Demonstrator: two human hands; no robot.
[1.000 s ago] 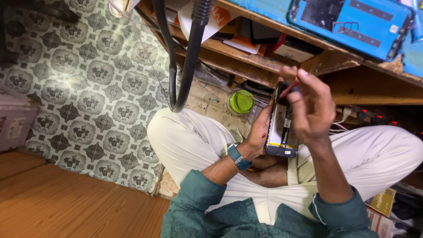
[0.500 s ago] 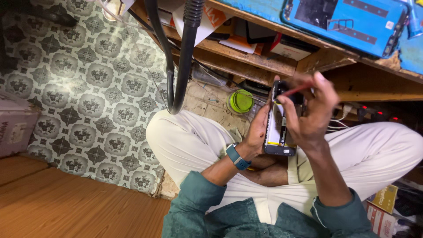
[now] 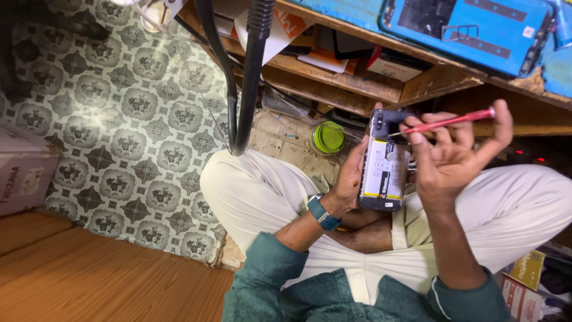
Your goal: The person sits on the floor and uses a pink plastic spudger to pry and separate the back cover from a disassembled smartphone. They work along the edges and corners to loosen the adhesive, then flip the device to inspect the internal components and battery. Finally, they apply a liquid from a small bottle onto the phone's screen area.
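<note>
Left hand (image 3: 348,179) still grips the opened phone (image 3: 384,161) upright at frame centre, right hand (image 3: 453,158) pinching the red screwdriver (image 3: 444,123), whose tip has swung onto the phone's top end since a second ago: fastener work resuming.

Green-lidded round jar (image 3: 328,137) on patterned floor (image 3: 89,119), black hoses (image 3: 244,77), blue phone panel (image 3: 468,30) on wooden shelf (image 3: 357,77).

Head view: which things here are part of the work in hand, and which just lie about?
In hand: opened phone held by left hand; red screwdriver in right hand.
Lying about: green-lidded jar, blue phone panel, black hoses, cardboard box.
</note>
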